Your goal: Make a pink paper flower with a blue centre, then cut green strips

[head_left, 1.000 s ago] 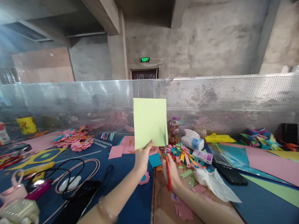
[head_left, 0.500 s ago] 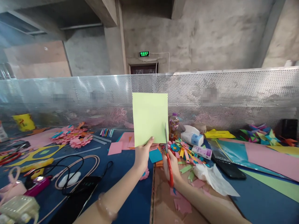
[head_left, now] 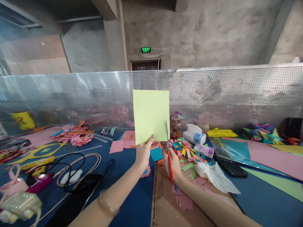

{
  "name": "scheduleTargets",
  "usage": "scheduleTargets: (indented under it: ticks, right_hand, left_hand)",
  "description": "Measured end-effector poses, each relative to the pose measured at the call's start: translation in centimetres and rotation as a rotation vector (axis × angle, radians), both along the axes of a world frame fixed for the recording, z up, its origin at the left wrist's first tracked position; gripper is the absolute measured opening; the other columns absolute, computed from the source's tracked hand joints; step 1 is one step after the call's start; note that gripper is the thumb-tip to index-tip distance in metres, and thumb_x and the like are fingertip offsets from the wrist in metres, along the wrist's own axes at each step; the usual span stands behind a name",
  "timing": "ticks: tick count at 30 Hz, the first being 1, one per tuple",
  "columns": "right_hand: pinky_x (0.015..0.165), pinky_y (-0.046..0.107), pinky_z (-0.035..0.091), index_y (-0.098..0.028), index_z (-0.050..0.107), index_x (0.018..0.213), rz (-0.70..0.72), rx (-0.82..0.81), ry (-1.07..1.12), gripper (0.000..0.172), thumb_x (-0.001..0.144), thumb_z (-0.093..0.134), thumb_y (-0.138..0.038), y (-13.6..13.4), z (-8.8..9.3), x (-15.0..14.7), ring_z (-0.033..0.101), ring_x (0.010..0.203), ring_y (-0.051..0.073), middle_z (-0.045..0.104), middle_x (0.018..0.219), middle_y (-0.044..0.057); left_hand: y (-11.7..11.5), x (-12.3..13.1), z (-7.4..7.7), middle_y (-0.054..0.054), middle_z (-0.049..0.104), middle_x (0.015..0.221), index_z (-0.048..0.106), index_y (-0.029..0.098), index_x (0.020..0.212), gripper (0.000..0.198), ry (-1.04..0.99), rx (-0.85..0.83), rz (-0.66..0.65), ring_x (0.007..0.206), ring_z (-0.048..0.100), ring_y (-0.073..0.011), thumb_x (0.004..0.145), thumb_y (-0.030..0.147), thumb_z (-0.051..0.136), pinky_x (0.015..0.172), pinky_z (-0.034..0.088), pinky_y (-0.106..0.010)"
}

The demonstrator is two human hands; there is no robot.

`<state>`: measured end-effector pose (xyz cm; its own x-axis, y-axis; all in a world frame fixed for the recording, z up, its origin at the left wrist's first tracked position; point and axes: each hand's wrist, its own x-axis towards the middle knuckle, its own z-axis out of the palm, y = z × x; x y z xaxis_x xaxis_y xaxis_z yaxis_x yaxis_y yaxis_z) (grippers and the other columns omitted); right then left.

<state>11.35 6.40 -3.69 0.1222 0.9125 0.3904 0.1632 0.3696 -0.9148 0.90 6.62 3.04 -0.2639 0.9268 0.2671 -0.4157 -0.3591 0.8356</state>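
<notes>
My left hand (head_left: 142,154) pinches the bottom edge of a light green sheet of paper (head_left: 151,115) and holds it upright in front of me. In my right hand (head_left: 174,164) are red-handled scissors (head_left: 168,150), fingers through the handles. The blades point up and bite into the lower right edge of the sheet. Both hands hover above the blue table (head_left: 132,195), over a brown cardboard board (head_left: 165,205) strewn with pink paper scraps (head_left: 183,200).
Colourful paper flowers (head_left: 186,148), a small bottle (head_left: 175,125), tissue packs (head_left: 195,135) and a black phone (head_left: 230,167) lie to the right. Pink paper flowers (head_left: 71,137), cables (head_left: 71,170) and pens (head_left: 107,130) lie left. Big coloured sheets (head_left: 272,157) cover the right. A perforated metal screen (head_left: 213,94) backs the table.
The view has tilted down slightly, so paper and hands sit a little higher in frame. The scissor blades have crept a bit further up into the sheet's right edge.
</notes>
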Motion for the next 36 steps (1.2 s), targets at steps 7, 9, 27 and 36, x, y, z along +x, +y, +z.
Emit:
scheduleTargets:
  ticks: [7,9,27,36]
  right_hand:
    - [0.065,0.027,0.038,-0.020,0.045,0.077,0.056,0.047,-0.016,0.019,0.081,0.049,-0.038,0.3,-0.1,0.4,0.044,0.066,0.014,0.050,0.072,-0.002]
    - [0.067,0.028,0.039,-0.021,0.045,0.077,0.070,0.064,-0.016,0.017,0.079,0.051,-0.037,0.3,0.0,0.6,0.046,0.068,0.015,0.051,0.073,-0.002]
    - [0.055,0.025,0.033,-0.021,0.045,0.071,-0.024,0.057,0.002,0.013,0.080,0.043,-0.030,1.3,-1.1,0.7,0.039,0.058,0.012,0.045,0.063,-0.005]
    - [0.053,0.025,0.035,-0.021,0.049,0.074,-0.006,0.082,0.040,0.012,0.078,0.047,-0.031,1.9,-1.7,0.7,0.042,0.055,0.013,0.048,0.059,-0.004]
  left_hand:
    - [0.1,0.0,-0.5,-0.010,0.072,0.085,0.068,0.010,0.090,0.033,0.054,-0.008,-0.031,0.070,0.068,-0.0212,0.066,0.031,0.073,0.071,0.057,-0.034]
    - [0.1,0.0,-0.7,-0.011,0.072,0.086,0.067,0.009,0.093,0.035,0.065,-0.001,-0.054,0.072,0.068,-0.0219,0.066,0.031,0.073,0.072,0.057,-0.036]
    - [0.3,0.4,-1.5,-0.012,0.072,0.086,0.067,0.008,0.089,0.034,0.062,-0.022,-0.053,0.072,0.069,-0.0245,0.066,0.032,0.074,0.074,0.057,-0.039]
    - [0.3,0.3,-1.1,-0.012,0.071,0.088,0.067,0.009,0.091,0.035,0.029,-0.017,-0.039,0.071,0.069,-0.0231,0.065,0.030,0.074,0.072,0.058,-0.039]
